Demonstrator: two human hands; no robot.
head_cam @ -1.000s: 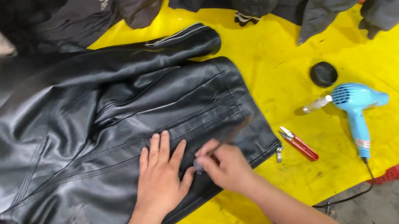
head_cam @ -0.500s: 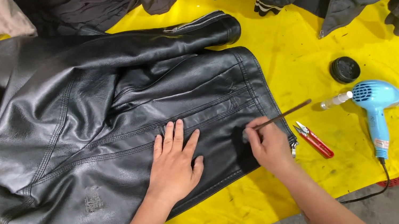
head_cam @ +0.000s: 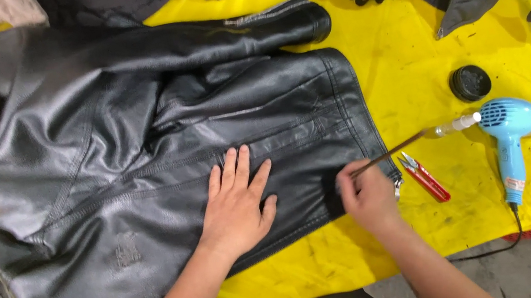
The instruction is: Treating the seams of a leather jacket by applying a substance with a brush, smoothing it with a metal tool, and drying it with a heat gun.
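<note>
A left hand [head_cam: 236, 208] presses flat, fingers spread, on a black leather jacket [head_cam: 138, 163] laid across a yellow bench [head_cam: 408, 53]. The right hand [head_cam: 367, 196], at the jacket's hem, pinches a thin brush [head_cam: 392, 151]; red snips [head_cam: 425, 176] and a blue hairdryer [head_cam: 510, 129] lie just beyond its fingers.

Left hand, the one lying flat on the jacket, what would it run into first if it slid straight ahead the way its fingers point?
The left hand points up and slightly right, so it would likely cross more black jacket and meet the folded sleeve first; depth is unclear.
</note>
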